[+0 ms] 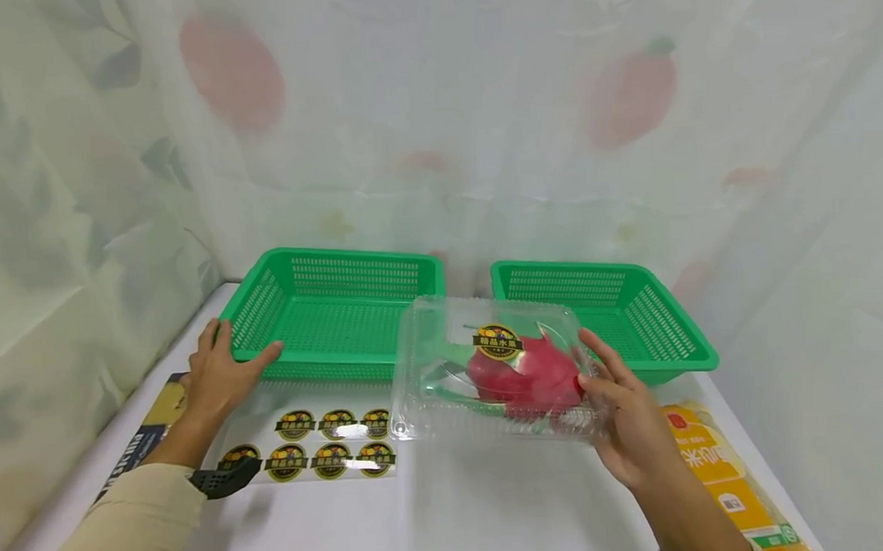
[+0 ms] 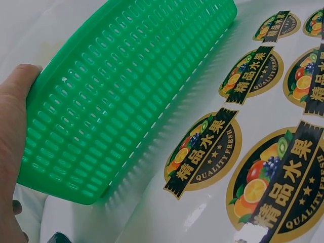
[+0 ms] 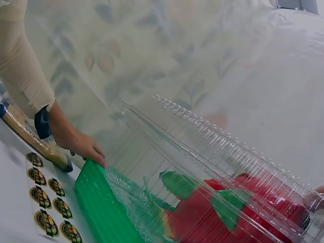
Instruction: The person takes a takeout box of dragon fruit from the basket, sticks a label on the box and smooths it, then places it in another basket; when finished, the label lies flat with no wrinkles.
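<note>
My right hand [image 1: 628,415] grips the right end of a clear plastic clamshell box [image 1: 435,399], held up above the table in front of the two baskets. Inside lies a red fruit with green tips, which looks like a dragon fruit [image 1: 527,374]. A round black-and-gold fruit sticker [image 1: 498,342] is on the lid. At the near left corner of the left green basket [image 1: 342,359], my left hand [image 1: 220,371] holds the rim between thumb and fingers. That basket has nothing in it that shows; the box overlaps its right end in the head view.
A second green basket [image 1: 672,306] stands at the back right, partly behind the box. On the table before the left basket lies a sheet of round stickers [image 1: 308,446]. A yellow rice bag [image 1: 716,469] lies at right, a dark printed package [image 1: 141,436] at left. Curtains enclose the table.
</note>
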Tool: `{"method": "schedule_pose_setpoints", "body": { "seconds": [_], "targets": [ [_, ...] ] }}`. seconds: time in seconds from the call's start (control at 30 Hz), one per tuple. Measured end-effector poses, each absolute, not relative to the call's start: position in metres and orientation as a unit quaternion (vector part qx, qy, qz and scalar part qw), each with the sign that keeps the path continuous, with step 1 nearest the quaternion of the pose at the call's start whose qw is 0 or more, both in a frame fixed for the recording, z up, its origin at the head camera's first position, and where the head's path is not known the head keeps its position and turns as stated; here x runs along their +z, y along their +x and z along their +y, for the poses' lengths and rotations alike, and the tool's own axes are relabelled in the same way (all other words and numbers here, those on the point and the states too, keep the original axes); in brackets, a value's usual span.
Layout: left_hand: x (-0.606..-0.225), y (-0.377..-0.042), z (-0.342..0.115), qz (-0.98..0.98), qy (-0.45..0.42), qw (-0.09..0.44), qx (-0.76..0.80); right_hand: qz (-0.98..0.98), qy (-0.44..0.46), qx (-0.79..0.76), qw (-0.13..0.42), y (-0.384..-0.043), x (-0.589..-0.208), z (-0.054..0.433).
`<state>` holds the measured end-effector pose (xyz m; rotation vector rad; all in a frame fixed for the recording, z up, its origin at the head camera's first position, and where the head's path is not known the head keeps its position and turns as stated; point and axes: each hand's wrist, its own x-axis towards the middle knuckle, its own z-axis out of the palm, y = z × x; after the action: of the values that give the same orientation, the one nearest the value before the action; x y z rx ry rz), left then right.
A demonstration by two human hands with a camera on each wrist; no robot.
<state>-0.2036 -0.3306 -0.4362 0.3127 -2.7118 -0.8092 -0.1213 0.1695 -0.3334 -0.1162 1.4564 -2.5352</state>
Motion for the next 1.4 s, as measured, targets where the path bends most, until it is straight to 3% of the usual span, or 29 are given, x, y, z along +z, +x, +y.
{"method": "schedule_pose_setpoints", "body": {
  "seconds": [0.43,0.87,1.4],
  "targets": [
    [-0.435,-0.202,-0.33,-0.942,0.106,0.147,-0.284,0.533,-0.039,-0.84,0.097,-0.145,-0.304,0.145],
    [-0.437,-0.203,-0.331,-0.94,0.113,0.148,-0.285,0.545,-0.011,-0.833,0.092,-0.192,-0.287,0.109],
    [-0.435,-0.201,-0.327,-0.938,0.113,0.152,-0.291,0.528,-0.026,-0.845,0.083,-0.24,-0.294,0.056]
  ]
}}
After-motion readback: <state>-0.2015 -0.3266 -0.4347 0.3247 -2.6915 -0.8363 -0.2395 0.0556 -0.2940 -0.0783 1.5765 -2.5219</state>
